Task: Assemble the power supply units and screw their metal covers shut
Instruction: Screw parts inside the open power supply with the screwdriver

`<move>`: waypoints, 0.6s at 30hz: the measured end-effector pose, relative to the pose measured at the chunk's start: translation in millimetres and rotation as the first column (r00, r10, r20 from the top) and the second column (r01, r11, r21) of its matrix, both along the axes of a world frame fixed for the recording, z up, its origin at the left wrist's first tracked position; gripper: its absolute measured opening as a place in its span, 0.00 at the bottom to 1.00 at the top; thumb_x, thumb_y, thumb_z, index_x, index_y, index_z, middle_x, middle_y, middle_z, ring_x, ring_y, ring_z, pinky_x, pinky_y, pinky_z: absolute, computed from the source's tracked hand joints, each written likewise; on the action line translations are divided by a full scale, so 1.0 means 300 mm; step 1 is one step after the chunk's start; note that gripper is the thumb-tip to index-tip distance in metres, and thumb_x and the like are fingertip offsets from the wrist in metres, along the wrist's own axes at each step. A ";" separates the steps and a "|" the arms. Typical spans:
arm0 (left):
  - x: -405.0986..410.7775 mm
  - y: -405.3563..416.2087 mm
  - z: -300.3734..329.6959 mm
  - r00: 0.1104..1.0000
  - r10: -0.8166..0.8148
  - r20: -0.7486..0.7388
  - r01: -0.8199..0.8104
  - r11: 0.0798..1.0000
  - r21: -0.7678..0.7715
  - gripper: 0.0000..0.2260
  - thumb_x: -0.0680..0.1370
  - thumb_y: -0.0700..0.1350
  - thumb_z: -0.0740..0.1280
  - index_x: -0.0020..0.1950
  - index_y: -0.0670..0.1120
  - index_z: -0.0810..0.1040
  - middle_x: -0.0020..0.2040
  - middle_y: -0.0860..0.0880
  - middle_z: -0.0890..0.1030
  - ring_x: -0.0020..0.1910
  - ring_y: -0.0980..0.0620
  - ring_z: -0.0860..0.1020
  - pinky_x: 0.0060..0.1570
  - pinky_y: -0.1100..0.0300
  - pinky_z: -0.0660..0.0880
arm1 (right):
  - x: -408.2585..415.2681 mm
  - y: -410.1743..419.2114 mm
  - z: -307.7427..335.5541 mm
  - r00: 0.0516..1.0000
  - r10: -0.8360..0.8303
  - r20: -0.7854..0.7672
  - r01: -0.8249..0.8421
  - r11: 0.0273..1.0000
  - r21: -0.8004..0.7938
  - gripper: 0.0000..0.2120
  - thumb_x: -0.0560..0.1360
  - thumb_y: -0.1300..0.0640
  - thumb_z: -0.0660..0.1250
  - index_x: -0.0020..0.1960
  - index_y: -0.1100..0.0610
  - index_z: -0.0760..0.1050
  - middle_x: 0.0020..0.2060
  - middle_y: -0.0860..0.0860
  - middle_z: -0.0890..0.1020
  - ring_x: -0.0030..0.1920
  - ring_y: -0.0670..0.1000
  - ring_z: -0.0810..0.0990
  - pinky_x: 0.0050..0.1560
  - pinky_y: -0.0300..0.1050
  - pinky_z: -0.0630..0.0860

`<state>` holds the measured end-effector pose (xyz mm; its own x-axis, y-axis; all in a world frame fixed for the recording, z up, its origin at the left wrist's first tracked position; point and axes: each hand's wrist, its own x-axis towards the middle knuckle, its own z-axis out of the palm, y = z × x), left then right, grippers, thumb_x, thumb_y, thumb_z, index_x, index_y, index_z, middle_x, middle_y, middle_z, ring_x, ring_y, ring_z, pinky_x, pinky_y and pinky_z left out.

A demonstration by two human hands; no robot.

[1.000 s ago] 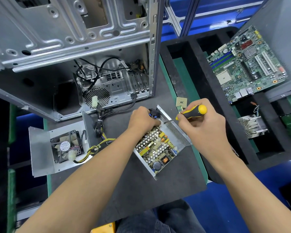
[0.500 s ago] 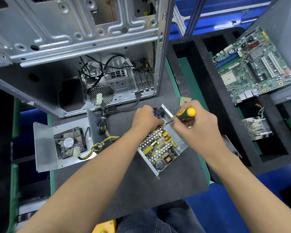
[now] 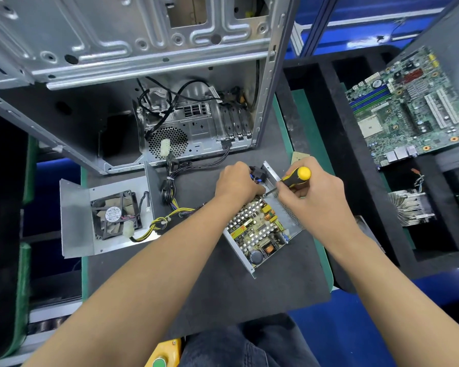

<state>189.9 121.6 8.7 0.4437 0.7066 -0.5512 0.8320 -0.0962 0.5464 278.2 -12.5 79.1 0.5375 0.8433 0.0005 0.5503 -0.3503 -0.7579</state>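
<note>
Open PSU (image 3: 260,229) lying on counter (image 3: 223,287), stiff sheet metal, board fragile: best held by walls. Left hand (image 3: 237,184) gripping far end; right hand (image 3: 312,197) gripping screwdriver (image 3: 293,177), tip inside.

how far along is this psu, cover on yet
Not yet. Done: the board sits in its open tray. In hand: the right hand holds a screwdriver tipped down at the tray's far end while the left hand rests there. Left: the fan cover lies apart, unscrewed.
</note>
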 end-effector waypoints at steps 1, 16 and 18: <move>-0.001 0.000 0.001 1.000 0.001 0.002 -0.001 1.000 -0.001 0.18 0.69 0.51 0.78 0.50 0.41 0.80 0.47 0.41 0.82 0.50 0.40 0.79 0.44 0.50 0.79 | -0.001 0.001 0.001 1.000 0.004 0.001 -0.004 1.000 -0.006 0.11 0.73 0.59 0.74 0.45 0.54 0.71 0.36 0.48 0.80 0.36 0.45 0.79 0.36 0.29 0.72; 0.005 0.004 -0.001 1.000 -0.019 -0.017 0.019 1.000 0.004 0.19 0.69 0.52 0.78 0.52 0.42 0.80 0.49 0.41 0.81 0.51 0.39 0.79 0.50 0.47 0.80 | -0.003 0.012 -0.004 1.000 0.015 0.026 -0.014 0.999 -0.041 0.11 0.73 0.59 0.75 0.46 0.54 0.71 0.36 0.47 0.80 0.37 0.46 0.80 0.38 0.33 0.75; 0.006 0.004 -0.002 1.000 -0.020 -0.017 0.020 1.000 0.008 0.19 0.69 0.52 0.78 0.52 0.42 0.80 0.49 0.41 0.81 0.51 0.39 0.79 0.50 0.46 0.80 | -0.002 0.013 -0.004 0.999 0.017 0.030 -0.015 0.999 -0.045 0.11 0.73 0.59 0.75 0.45 0.53 0.71 0.36 0.47 0.80 0.36 0.45 0.80 0.38 0.34 0.75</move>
